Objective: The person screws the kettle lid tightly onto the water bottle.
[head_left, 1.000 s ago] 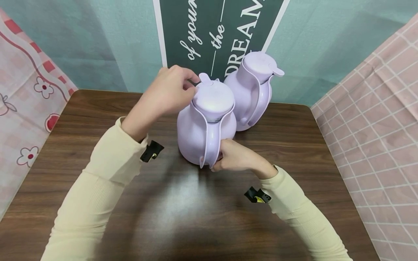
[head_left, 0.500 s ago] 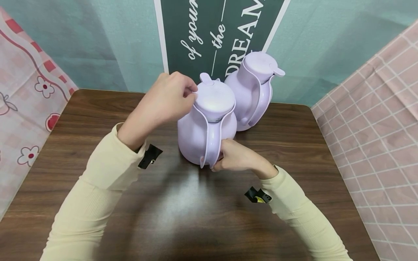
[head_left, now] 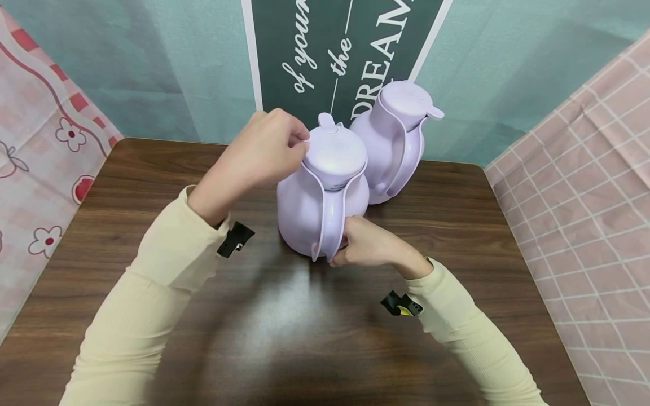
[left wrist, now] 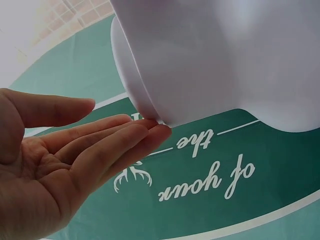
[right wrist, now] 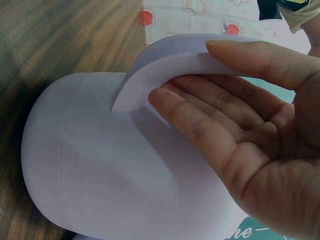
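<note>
A lilac thermos jug (head_left: 299,214) stands upright on the wooden table, its handle (head_left: 332,220) towards me. My right hand (head_left: 368,242) grips the low part of that handle. In the right wrist view its thumb (right wrist: 250,55) lies on the handle's outer side, with the fingers on the inner side. At the jug's top left, the fingertips of my left hand (head_left: 269,146) touch the rim of the round lid (head_left: 337,149). Its fingers (left wrist: 107,145) are nearly straight in the left wrist view, the thumb apart from the lid. The lid's tab (head_left: 327,121) points away from me.
Behind, to the right, is a second lilac jug (head_left: 373,146), its lid tab pointing right. A green cloth with a dark lettered panel (head_left: 315,51) hangs at the table's back. Patterned cloth (head_left: 56,146) borders the left side, pink checked cloth (head_left: 584,186) the right.
My left fingertips have slid from beside the lid's tab to the rim's left side. The tab has turned slightly to the right. My right hand keeps its grip on the handle.
</note>
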A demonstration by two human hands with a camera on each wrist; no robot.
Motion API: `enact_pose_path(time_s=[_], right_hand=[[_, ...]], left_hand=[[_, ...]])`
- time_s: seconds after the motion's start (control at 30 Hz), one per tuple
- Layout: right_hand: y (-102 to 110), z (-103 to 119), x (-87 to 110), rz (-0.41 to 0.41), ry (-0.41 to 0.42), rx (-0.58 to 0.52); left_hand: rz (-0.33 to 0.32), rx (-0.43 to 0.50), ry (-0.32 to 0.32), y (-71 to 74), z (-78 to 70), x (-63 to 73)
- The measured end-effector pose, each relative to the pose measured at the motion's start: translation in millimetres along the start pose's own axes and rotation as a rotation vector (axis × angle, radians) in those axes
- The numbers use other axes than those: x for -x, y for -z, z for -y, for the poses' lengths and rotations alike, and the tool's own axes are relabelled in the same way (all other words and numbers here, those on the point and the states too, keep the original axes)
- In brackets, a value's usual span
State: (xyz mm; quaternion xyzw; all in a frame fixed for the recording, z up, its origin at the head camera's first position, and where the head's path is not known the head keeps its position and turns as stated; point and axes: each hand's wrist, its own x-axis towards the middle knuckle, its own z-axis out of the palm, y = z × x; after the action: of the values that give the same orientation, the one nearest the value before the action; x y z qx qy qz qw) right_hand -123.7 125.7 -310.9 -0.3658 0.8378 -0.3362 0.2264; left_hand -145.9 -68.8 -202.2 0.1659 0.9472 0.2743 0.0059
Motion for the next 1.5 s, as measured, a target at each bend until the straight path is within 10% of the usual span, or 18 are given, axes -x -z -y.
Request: enact_pose_path(time_s=[0.97, 1.5], right_hand=[[-1.0, 0.0, -2.9, 0.000, 0.007, 0.013], [-1.2, -1.6, -0.4, -0.005, -0.022, 0.003]], left_hand=[[0.071, 0.026, 0.028, -0.2, 4.3, -27.1], [0.023, 0.010, 0.054, 11.2, -6.1, -9.1]])
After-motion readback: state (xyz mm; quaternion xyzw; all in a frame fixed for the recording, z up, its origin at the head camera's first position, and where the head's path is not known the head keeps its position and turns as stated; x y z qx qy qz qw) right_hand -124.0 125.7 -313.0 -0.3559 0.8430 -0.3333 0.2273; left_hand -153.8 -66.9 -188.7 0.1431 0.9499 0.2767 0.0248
